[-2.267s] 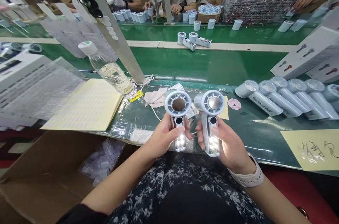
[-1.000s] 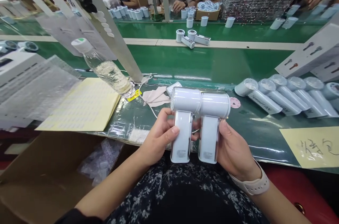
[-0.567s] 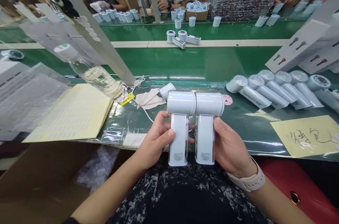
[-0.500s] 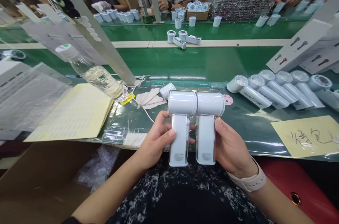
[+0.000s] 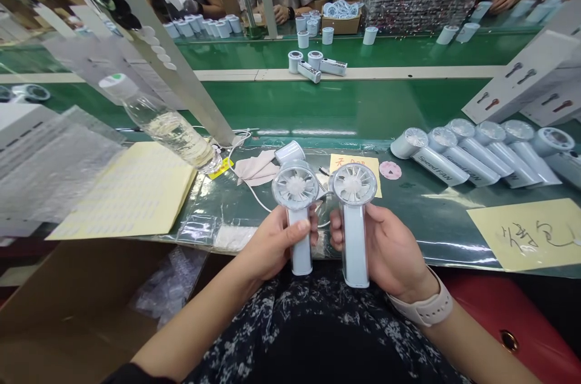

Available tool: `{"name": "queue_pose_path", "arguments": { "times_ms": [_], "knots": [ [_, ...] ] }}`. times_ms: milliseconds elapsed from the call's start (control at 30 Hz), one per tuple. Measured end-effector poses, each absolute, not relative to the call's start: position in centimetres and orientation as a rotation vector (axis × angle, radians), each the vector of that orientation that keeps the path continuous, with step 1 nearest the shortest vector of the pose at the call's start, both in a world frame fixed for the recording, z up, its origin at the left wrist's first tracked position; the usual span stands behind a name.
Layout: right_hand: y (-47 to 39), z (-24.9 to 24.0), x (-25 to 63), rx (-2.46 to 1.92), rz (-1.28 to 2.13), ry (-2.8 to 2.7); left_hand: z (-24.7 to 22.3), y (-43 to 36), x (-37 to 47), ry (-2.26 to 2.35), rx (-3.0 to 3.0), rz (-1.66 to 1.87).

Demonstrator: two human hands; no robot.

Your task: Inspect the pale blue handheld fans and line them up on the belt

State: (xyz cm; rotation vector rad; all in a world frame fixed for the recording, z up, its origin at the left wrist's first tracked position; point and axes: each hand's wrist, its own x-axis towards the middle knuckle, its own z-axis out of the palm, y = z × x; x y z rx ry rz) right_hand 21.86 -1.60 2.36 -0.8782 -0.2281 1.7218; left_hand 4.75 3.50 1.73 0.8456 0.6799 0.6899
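In the head view, my left hand (image 5: 278,240) is closed around the handle of a pale blue handheld fan (image 5: 300,245), thumb across its front. A second handheld fan (image 5: 356,239) of the same kind is held upright in my right hand (image 5: 393,248), with fingertips showing behind its handle. Both round heads, with clear blades, face me, and a narrow gap separates them. Behind the left fan lie a pale blue cylindrical part (image 5: 289,153) and a crumpled pink cloth (image 5: 256,169). A yellow note (image 5: 370,167) is partly hidden behind the right fan.
Several fans (image 5: 438,163) lie in a row at right, near white printed boxes (image 5: 512,78). A clear bottle (image 5: 175,133) leans left of centre beside yellow sheets (image 5: 131,190). An open cardboard box (image 5: 54,311) stands below the table edge. Co-workers sit across the green bench (image 5: 227,100).
Both fans have turned in my hands, from smooth sides showing to bladed heads facing me. The heads have moved apart, and the yellow note behind them has come into view.
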Motion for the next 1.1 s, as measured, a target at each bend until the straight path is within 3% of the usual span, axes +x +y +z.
{"name": "queue_pose_path", "arguments": {
  "times_ms": [400,1100],
  "knots": [
    [-1.3,2.0,22.8,-0.747,1.575,-0.364,2.3,3.6,4.4,0.623,0.84,0.733],
    [-1.2,1.7,22.1,-0.995,1.441,-0.245,2.6,3.6,4.8,0.661,0.95,0.665]
  ]
}}
